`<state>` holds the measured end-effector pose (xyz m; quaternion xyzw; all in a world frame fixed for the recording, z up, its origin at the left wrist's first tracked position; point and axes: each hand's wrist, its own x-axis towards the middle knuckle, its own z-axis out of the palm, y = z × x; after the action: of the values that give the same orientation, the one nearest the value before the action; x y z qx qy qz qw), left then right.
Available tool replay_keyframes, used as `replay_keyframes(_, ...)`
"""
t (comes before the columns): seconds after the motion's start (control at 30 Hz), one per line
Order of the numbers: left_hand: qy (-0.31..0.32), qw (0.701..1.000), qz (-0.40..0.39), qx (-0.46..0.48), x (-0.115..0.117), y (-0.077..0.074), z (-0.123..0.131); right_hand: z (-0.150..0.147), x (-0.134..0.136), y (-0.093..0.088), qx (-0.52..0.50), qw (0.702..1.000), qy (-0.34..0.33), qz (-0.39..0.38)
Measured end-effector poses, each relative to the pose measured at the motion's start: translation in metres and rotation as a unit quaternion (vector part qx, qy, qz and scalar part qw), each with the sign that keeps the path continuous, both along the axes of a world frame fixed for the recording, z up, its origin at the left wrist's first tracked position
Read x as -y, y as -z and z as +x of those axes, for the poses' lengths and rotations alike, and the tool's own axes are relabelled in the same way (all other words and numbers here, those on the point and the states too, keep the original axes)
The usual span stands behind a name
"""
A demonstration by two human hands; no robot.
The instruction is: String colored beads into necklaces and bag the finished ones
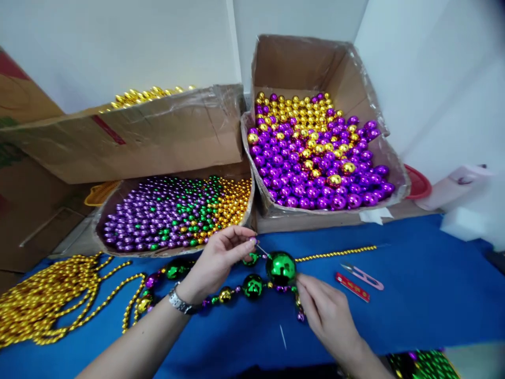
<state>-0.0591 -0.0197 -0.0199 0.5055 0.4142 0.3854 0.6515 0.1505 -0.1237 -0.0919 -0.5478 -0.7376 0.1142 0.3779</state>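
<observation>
My left hand (226, 252), with a watch on its wrist, is closed in a pinch on a small purple bead (253, 240). From that bead a thin needle (262, 249) runs to the big shiny green bead (281, 268). My right hand (325, 305) grips the big green bead at its lower right side. Behind and below my hands lies a bead string, with another green bead (252, 286) and a gold bead (226, 295) among small purple ones. To the right stretches a thin strand of gold beads (339, 253).
Cartons of loose beads stand behind: a purple-green-gold one (97, 231) and a purple-gold one (400, 192). Gold bead strands (47, 300) are heaped left. Pink thread snips (365, 276) and a red cutter (352, 287) lie right on the blue cloth (418, 295). A white stick (283, 337) lies in front.
</observation>
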Motion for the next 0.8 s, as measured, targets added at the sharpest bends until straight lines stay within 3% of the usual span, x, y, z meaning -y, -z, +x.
replay_keyframes(0.17, 0.035, 0.996, 0.07, -0.031, 0.006, -0.007, 0.031, 0.027, -0.003, -0.014, 0.02, 0.999, 0.042, -0.014)
replay_keyframes(0.33, 0.037, 0.998, 0.046, -0.01, 0.014, 0.006, 0.06, 0.047, 0.006, -0.012, 0.005, 0.994, 0.09, -0.054)
replay_keyframes(0.63, 0.062, 0.997, 0.044, -0.028, 0.03, 0.034, 0.092, 0.06, 0.02, 0.023, -0.047, 0.988, 0.105, -0.108)
replay_keyframes(0.8, 0.102, 0.981, 0.153, -0.062, 0.03, 0.053, 0.105, 0.066, 0.023, 0.054, -0.06, 0.984, 0.121, -0.115)
